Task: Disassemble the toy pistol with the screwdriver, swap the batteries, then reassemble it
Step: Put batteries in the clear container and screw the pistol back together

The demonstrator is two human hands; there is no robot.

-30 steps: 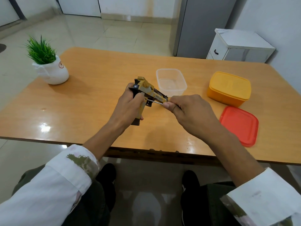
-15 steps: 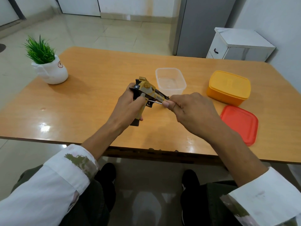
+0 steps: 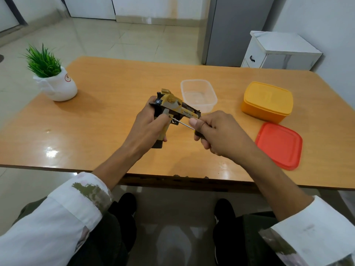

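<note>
A yellow and black toy pistol (image 3: 173,104) is held above the middle of the wooden table (image 3: 107,104), barrel pointing right. My left hand (image 3: 148,127) grips its handle, the bottom of which sticks out below my fingers. My right hand (image 3: 215,131) grips a small screwdriver (image 3: 182,123) by its dark handle. The thin metal shaft runs left and its tip touches the pistol's side just above the grip, beside my left thumb.
A clear plastic tub (image 3: 198,95) stands right behind the pistol. A closed yellow box (image 3: 268,101) sits at the right, with a red lid (image 3: 279,144) lying flat in front of it. A potted green plant (image 3: 52,79) stands at the far left. A white cabinet (image 3: 278,52) is behind the table.
Both hands have stayed nearly in place with pistol and screwdriver; my right hand has shifted slightly around the screwdriver handle.
</note>
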